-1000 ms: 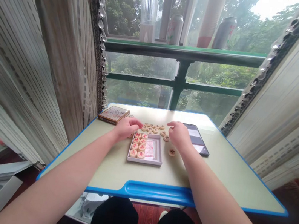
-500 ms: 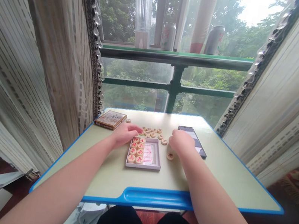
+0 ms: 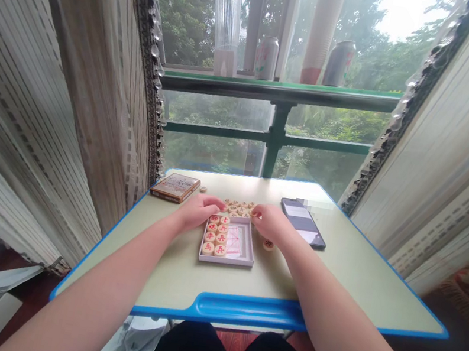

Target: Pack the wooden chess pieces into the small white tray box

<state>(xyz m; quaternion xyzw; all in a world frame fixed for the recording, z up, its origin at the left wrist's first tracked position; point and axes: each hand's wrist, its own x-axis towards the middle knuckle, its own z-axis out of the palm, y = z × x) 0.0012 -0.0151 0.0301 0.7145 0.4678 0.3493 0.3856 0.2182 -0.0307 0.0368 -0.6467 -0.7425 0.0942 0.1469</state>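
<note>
A shallow white tray (image 3: 243,257) lies in the middle of the small table (image 3: 334,276). Its left side holds two columns of round wooden chess pieces (image 3: 216,235) with red characters. Loose pieces (image 3: 238,207) lie just behind the tray, and one more piece (image 3: 268,245) sits to its right. My left hand (image 3: 198,210) rests at the tray's back left corner, fingers curled over the loose pieces. My right hand (image 3: 268,222) is at the back right corner, fingers bent down onto the loose pieces. What the fingers hold, if anything, is hidden.
A brown box lid (image 3: 175,187) lies at the table's back left. A dark phone (image 3: 303,222) lies back right. Cans (image 3: 266,58) and cup stacks (image 3: 324,29) stand on the window rail. Curtains hang on both sides. The table has a blue front groove (image 3: 239,309).
My right hand has moved left from near the phone to the loose pieces behind the tray. My left hand has stayed at the tray's back left corner.
</note>
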